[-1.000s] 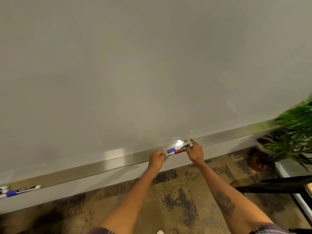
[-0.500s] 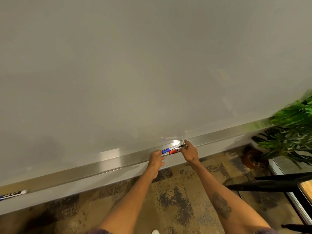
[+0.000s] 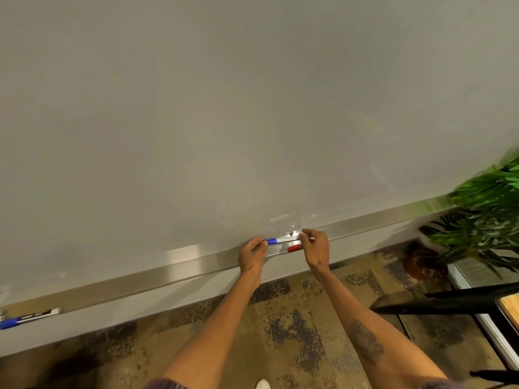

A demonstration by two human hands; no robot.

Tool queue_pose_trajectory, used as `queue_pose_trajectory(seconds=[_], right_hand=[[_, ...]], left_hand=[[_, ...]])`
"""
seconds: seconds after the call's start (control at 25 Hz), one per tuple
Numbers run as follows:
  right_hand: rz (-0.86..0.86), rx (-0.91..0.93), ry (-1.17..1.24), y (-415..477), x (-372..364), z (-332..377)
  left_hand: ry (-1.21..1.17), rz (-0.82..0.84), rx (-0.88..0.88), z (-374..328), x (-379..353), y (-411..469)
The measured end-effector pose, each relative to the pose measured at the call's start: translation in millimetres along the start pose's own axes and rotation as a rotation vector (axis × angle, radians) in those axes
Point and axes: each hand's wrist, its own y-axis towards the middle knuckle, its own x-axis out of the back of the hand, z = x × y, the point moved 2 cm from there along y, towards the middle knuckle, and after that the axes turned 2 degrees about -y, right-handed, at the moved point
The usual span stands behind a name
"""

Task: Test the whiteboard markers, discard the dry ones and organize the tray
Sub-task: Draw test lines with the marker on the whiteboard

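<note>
A blue-capped marker point(image 3: 280, 240) is held level just above the metal tray point(image 3: 179, 262), against the foot of the whiteboard point(image 3: 224, 108). My left hand point(image 3: 252, 255) pinches its blue cap end. My right hand point(image 3: 316, 248) grips its other end. A red-capped marker point(image 3: 294, 248) lies in the tray just below, partly hidden by my right hand. Far left on the tray lies another blue-capped marker point(image 3: 28, 317).
A potted plant point(image 3: 483, 214) stands on the floor at the right, by the tray's end. A black-framed table or stand point(image 3: 463, 301) juts in at the lower right. Patterned carpet point(image 3: 280, 332) covers the floor below the board.
Both hands have lifted the blue-capped marker off the tray, apart from the red one, which stays in the tray. The view shifted a little.
</note>
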Motion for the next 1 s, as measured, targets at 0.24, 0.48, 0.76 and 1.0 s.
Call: queue_pose_trajectory(seconds=[0.24, 0.48, 0.76, 1.0], right_hand=[[0.023, 0.053, 0.082, -46, -21, 30], [0.074, 0.355, -0.171, -124, -67, 93], [0.108, 0.602, -0.154, -199, -126, 163], [0.150, 0.618, -0.040, -251, -158, 211]], left_hand=[[-0.331, 0.047, -0.031, -36, 44, -25], [-0.318, 0.039, -0.194, -66, 103, -55], [-0.225, 0.088, -0.402, -110, 189, -98], [-0.107, 0.231, -0.504, -137, 253, -128]])
